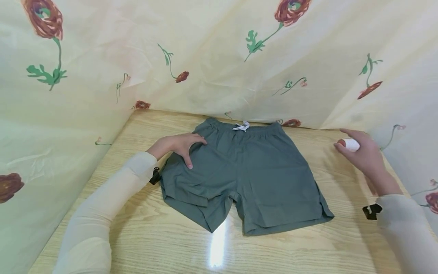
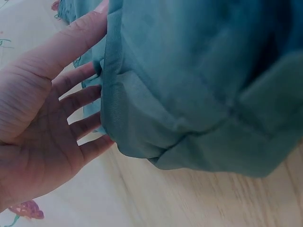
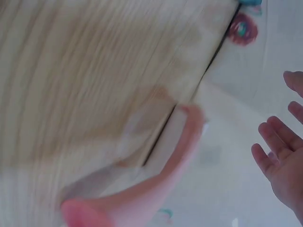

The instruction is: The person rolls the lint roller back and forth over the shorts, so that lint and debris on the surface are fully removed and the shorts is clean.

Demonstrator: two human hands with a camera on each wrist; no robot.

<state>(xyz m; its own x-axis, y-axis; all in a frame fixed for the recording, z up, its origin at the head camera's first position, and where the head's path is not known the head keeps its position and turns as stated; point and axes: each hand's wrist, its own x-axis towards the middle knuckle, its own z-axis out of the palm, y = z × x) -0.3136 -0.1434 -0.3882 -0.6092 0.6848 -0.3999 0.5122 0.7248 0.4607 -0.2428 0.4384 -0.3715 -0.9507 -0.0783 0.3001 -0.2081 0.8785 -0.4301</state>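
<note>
Grey-green shorts (image 1: 273, 171) with a white drawstring (image 1: 242, 126) lie spread on the wooden table, waistband towards the back. My left hand (image 1: 181, 144) rests on their left side, thumb and index finger spread. The left wrist view shows that hand's fingers (image 2: 80, 98) fairly straight, their tips meeting the edge of the cloth. At the right, a white roll (image 1: 350, 144) with a reddish end shows between the thumb and fingers of my right hand (image 1: 371, 158). What looks like a lint roller with a pink handle (image 3: 142, 191) is blurred in the right wrist view, apart from the loosely spread right hand (image 3: 286, 170).
A flower-patterned cloth (image 1: 212, 49) hangs behind and along both sides of the table (image 1: 164, 243). Dark clips (image 1: 372, 211) sit at the wrists, by the pale sleeves. Light reflects off the tabletop below the shorts.
</note>
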